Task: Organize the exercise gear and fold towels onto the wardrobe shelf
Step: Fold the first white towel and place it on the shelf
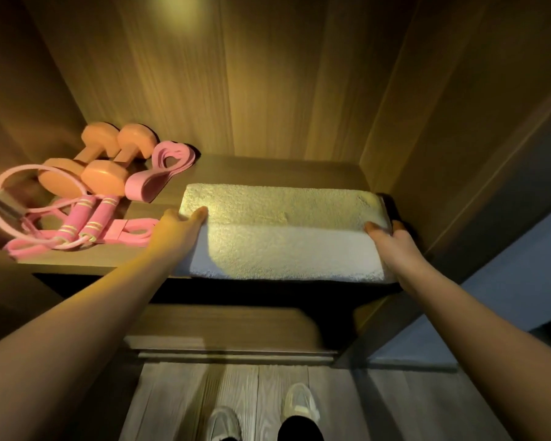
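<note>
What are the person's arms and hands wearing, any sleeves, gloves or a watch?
Nothing that shows. The left hand and the right hand wear no gloves, and both forearms are uncovered to the frame's edge, with no sleeve cuff in view. No watch, bracelet or band shows on either wrist. Rings cannot be ruled out in the dim, warm light.

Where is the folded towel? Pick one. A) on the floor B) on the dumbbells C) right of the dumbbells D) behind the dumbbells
C: the towel lies on the shelf, its ends held by the left hand and right hand, with the dumbbells to its left.
</note>
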A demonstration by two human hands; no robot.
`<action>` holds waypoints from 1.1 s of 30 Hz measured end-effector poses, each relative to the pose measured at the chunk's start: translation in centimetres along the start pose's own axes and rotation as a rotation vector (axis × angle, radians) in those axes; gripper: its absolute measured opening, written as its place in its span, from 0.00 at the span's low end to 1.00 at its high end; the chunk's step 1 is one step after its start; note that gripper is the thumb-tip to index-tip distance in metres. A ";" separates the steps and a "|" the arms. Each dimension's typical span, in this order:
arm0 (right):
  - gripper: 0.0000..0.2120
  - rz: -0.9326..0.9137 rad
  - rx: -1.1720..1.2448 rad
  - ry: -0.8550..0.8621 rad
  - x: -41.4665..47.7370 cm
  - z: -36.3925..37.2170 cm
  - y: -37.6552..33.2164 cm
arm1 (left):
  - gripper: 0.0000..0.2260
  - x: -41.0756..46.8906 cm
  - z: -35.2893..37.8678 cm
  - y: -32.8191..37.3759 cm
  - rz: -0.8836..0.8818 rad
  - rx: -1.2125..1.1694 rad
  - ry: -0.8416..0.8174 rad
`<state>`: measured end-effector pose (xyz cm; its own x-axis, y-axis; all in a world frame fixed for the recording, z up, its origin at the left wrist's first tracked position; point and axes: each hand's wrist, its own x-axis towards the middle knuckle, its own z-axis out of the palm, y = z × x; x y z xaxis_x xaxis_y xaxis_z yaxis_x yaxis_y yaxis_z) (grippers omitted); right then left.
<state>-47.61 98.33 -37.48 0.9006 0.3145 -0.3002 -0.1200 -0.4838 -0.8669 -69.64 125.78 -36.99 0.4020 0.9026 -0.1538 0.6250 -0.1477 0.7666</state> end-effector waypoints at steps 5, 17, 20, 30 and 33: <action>0.32 0.019 -0.156 0.013 -0.8 -0.2 -1.1 | 0.26 -0.5 -0.1 0.4 0.058 -0.011 0.044; 0.41 -0.784 -1.200 -0.079 -6.3 2.7 0.9 | 0.40 -5.9 0.3 -1.1 0.886 0.981 -0.077; 0.38 -0.751 -1.216 -0.019 -5.1 3.0 0.7 | 0.39 -5.3 1.3 -0.5 0.885 1.022 -0.051; 0.50 -0.575 -1.244 -0.090 0.7 3.3 -1.6 | 0.44 -0.7 4.7 2.6 0.845 1.082 -0.063; 0.53 -0.547 -1.205 -0.084 2.3 3.6 -2.3 | 0.45 0.8 5.4 3.6 0.839 1.070 -0.076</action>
<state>-46.78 103.11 -37.58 0.6803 0.7275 -0.0885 0.7302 -0.6832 -0.0033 -63.44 123.79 -37.73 0.9283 0.3678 0.0546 0.3710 -0.9062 -0.2029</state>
